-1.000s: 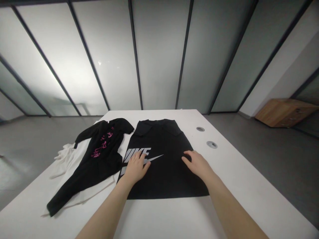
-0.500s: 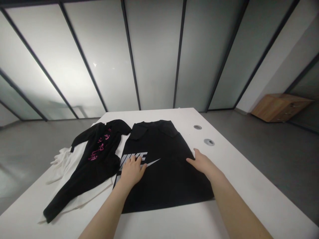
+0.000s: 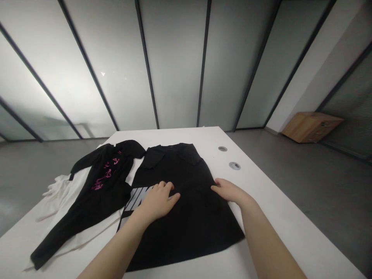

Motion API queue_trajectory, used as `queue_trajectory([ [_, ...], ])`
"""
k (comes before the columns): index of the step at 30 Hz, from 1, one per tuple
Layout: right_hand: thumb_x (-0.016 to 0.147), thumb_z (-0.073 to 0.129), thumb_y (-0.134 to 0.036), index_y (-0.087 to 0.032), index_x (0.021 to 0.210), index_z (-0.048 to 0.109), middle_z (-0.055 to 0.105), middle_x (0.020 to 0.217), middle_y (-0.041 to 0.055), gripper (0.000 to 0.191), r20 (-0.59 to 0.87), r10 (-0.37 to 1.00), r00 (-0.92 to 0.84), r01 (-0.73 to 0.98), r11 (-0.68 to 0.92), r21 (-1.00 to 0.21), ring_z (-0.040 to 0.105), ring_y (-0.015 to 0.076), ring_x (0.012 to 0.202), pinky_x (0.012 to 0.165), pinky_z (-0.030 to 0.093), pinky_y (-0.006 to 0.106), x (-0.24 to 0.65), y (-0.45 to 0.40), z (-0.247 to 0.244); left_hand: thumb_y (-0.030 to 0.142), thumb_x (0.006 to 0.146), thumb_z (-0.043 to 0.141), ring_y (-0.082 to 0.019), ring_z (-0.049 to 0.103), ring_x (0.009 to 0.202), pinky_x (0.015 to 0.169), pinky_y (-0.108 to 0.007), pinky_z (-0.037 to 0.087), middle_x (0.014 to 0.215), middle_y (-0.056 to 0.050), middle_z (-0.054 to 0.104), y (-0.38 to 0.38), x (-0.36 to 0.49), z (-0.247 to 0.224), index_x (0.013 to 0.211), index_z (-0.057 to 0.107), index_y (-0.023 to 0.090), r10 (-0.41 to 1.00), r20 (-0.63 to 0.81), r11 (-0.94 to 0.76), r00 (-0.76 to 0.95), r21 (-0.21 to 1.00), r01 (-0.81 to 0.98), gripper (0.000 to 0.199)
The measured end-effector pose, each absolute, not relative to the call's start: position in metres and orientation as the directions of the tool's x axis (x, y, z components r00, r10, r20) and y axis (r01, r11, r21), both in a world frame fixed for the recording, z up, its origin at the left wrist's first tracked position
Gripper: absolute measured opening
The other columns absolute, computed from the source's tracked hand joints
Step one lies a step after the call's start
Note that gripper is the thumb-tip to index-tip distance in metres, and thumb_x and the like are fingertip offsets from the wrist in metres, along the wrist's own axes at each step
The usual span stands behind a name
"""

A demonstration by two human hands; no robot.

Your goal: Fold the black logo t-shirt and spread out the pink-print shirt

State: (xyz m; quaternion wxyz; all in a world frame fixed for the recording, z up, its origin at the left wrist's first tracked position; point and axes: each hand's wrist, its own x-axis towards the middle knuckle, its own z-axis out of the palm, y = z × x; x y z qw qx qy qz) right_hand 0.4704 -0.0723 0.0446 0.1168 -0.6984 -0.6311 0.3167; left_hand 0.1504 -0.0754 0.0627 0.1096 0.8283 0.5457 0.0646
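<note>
Black and matte, the shirt (image 3: 186, 224) is lying beneath the left hand (image 3: 159, 199), whose fingers are curling loosely, thumb apart; the right hand (image 3: 229, 190) is touching its side edge, thumb and forefinger close, whether pinching I cannot tell. On the white table (image 3: 290, 244) the flat, flaring shirt is pointing its neck away from the person, lengthwise. The left hand and forearm (image 3: 124, 236) are hiding some grey lettering (image 3: 137, 197) and hem. Leftward, a pink-printed top (image 3: 99, 199) is overlapping white cloth (image 3: 56, 192).
</note>
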Motion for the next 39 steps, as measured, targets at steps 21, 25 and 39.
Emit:
queue_trajectory([
  [21,0.092,0.056,-0.018,-0.015,0.131,0.061,0.073,0.127,0.0169,0.039,-0.131,0.966,-0.222,0.816,0.111,-0.568,0.070,0.0296,0.110,0.092,0.051,0.037,0.430,-0.088,0.051,0.034,0.089,0.074,-0.032,0.066,0.123,0.105,-0.042,0.050,0.130,-0.018,0.071,0.089,0.331,0.035,0.121,0.072,0.019,0.945,-0.049,-0.240,0.324,0.567,0.788,0.036],
  [25,0.091,0.056,-0.018,-0.011,0.140,0.060,0.071,0.134,0.0202,0.049,-0.101,0.953,-0.287,0.797,0.179,-0.576,0.068,0.0331,0.122,0.100,0.051,0.042,0.421,-0.093,0.056,0.017,0.082,0.076,-0.025,0.071,0.111,0.097,-0.033,0.053,0.116,-0.010,0.077,0.103,0.321,0.029,0.111,0.070,0.022,0.964,-0.010,-0.197,0.265,0.640,0.742,0.030],
  [39,0.082,0.069,-0.028,-0.021,0.140,0.069,0.077,0.117,0.0126,0.058,-0.205,0.803,-0.560,0.720,0.349,-0.600,0.074,0.0282,0.100,0.079,0.053,0.033,0.389,-0.109,0.055,0.038,0.096,0.069,-0.023,0.074,0.076,0.063,-0.030,0.057,0.085,-0.009,0.077,0.134,0.226,0.016,0.100,0.071,0.016,0.969,-0.245,0.191,0.024,0.808,0.557,0.023],
])
